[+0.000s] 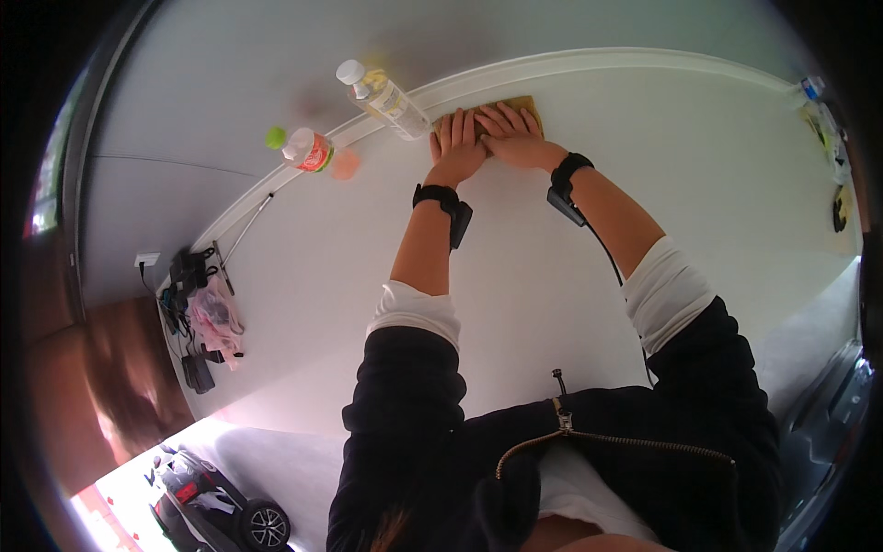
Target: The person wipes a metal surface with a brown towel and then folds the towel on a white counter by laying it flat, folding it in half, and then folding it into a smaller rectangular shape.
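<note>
A folded brown cloth [528, 109] lies on the white table top [524, 276], close to the raised rim along the wall. Both hands rest flat on it, side by side, fingers pointing away from me. My left hand [458, 148] covers its left part, fingers slightly spread. On its right part lies my right hand [516, 138], fingers apart and thumb near the left hand. Just left of the cloth stands a clear plastic bottle [393, 103] with a white cap. Further left is a second plastic bottle [307, 150] with a green cap and a red label.
A thin rod [248, 231] lies near the left rim. Black adapters and cables [183, 290] and a pink plastic bag [215, 314] sit at the left end. Small packaged items [828, 138] are at the far right. A wheeled vehicle [221, 504] stands on the floor, lower left.
</note>
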`<state>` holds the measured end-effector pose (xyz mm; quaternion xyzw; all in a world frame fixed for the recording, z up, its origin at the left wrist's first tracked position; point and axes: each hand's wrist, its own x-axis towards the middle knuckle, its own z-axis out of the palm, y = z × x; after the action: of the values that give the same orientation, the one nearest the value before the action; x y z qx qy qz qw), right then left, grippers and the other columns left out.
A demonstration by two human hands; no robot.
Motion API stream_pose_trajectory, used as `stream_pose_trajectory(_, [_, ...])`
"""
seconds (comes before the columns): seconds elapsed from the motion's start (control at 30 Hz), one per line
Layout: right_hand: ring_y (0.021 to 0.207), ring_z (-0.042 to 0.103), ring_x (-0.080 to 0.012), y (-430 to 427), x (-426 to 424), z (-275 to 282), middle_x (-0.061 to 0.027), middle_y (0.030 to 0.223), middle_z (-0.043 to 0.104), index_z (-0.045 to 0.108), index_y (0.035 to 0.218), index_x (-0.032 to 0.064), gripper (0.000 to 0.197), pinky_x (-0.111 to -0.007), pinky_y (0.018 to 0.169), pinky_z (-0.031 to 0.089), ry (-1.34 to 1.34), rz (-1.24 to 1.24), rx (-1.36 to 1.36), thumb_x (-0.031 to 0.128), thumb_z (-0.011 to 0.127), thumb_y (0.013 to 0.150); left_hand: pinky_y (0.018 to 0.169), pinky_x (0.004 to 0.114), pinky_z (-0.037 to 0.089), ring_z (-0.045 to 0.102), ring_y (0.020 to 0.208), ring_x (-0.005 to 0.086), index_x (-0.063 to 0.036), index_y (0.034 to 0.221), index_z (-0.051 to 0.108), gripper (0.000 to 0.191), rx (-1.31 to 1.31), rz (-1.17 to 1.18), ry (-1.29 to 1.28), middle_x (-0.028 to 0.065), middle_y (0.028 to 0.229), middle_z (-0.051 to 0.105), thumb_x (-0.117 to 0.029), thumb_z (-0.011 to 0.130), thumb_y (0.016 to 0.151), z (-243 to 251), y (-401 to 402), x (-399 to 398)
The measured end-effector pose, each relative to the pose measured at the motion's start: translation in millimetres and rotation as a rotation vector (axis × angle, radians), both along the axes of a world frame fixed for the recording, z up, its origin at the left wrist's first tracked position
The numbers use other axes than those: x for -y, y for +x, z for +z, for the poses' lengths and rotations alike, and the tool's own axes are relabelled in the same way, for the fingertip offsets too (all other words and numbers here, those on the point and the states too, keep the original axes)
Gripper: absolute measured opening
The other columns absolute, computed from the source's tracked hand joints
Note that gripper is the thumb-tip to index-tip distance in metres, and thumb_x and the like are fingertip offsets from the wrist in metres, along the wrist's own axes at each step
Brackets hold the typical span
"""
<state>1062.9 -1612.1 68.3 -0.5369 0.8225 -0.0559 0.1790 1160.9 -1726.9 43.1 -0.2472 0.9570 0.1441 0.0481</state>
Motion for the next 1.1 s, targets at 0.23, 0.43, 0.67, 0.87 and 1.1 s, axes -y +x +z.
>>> stream_pose_trajectory(0.23, [0.143, 0.006, -0.0175, -18.5, 15.6, 3.2, 0.0044, 0.155, 0.014, 0.021, 0.147, 0.0233, 0.056, -0.040, 0.114, -0.001, -0.012, -0.065, 0.102, 0.039, 0.023, 0.093, 0.111, 0.054, 0.007, 0.003, 0.143, 0.0267, -0.0219, 0.148, 0.008, 0.072, 0.009, 0.071, 0.111, 0.0005, 0.155, 0.005, -0.046, 0.044, 0.091, 8.4, -22.9, 11.8])
stream_pose_trajectory(0.43, [0.141, 0.014, -0.0159, -28.8, 25.8, 3.7, 0.0066, 0.153, 0.019, 0.027, 0.145, 0.0246, 0.056, -0.040, 0.114, 0.003, -0.009, -0.059, 0.097, 0.038, 0.024, 0.091, 0.110, 0.054, 0.007, 0.002, 0.143, 0.0245, -0.0234, 0.148, 0.007, 0.077, -0.035, 0.080, 0.109, -0.0006, 0.154, 0.006, -0.052, 0.046, 0.088, 4.8, -28.6, 20.6])
stream_pose_trajectory(0.67, [0.139, 0.021, -0.0150, -32.4, 28.0, 2.5, 0.0073, 0.151, 0.026, 0.033, 0.142, 0.0246, 0.055, -0.040, 0.114, 0.008, 0.024, -0.064, 0.097, 0.038, 0.025, 0.089, 0.110, 0.053, 0.007, 0.001, 0.142, 0.0235, -0.0233, 0.148, 0.008, 0.076, -0.027, 0.114, 0.108, -0.0014, 0.154, 0.006, -0.053, 0.045, 0.088, 7.8, -30.3, 16.2])
stream_pose_trajectory(0.87, [0.140, 0.019, -0.0162, -30.3, 30.6, 5.7, 0.0069, 0.151, 0.025, 0.033, 0.143, 0.0242, 0.056, -0.041, 0.114, 0.004, -0.026, -0.101, 0.164, 0.038, 0.025, 0.089, 0.110, 0.053, 0.007, 0.002, 0.142, 0.0236, -0.0220, 0.148, 0.008, 0.076, -0.032, 0.123, 0.114, -0.0006, 0.154, 0.006, -0.050, 0.045, 0.089, 10.5, -30.6, 15.4])
stream_pose_trajectory(1.1, [0.142, 0.009, -0.0180, -29.3, 27.3, 0.2, 0.0055, 0.154, 0.017, 0.027, 0.144, 0.0231, 0.056, -0.043, 0.114, 0.001, -0.089, -0.121, 0.105, 0.038, 0.027, 0.090, 0.110, 0.055, 0.008, 0.004, 0.142, 0.0237, -0.0206, 0.148, 0.009, 0.073, -0.020, 0.098, 0.073, 0.0001, 0.153, 0.009, -0.044, 0.046, 0.090, 13.3, -32.6, 10.6])
